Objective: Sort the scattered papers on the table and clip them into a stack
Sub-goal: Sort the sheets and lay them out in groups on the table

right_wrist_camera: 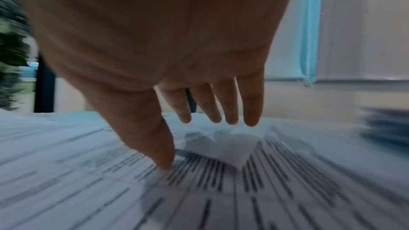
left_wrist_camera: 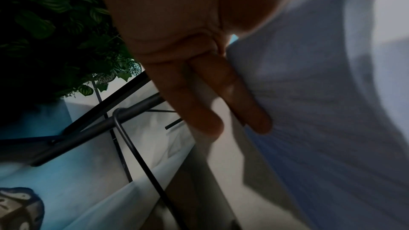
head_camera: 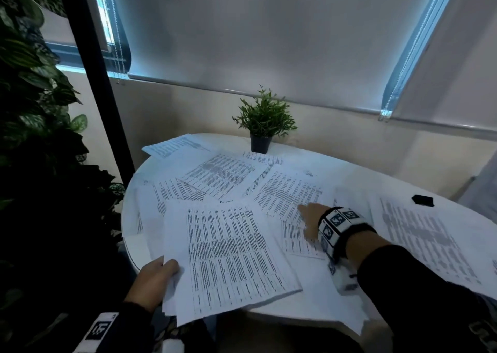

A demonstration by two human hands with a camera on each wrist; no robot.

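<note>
The left hand grips a gathered stack of papers at its near-left corner, thumb on top. The right hand has straight, spread fingers; its thumb touches a loose sheet on the tabletop.

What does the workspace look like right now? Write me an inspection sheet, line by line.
Surface: round white table, largely covered with paper.
Job's things: loose white printed sheets scattered and overlapping; a gathered bundle of printed sheets overhanging the near edge; small black clip lying apart at the right.
Clutter: small green potted plant in a black pot at the table's far side.
Grippers: left hand grips the bundle's near-left corner; right hand with fingers straight, thumb tip on a sheet.
Cables: thin black cable under the table.
Surroundings: grey roller blind, large leafy plants at left.
</note>
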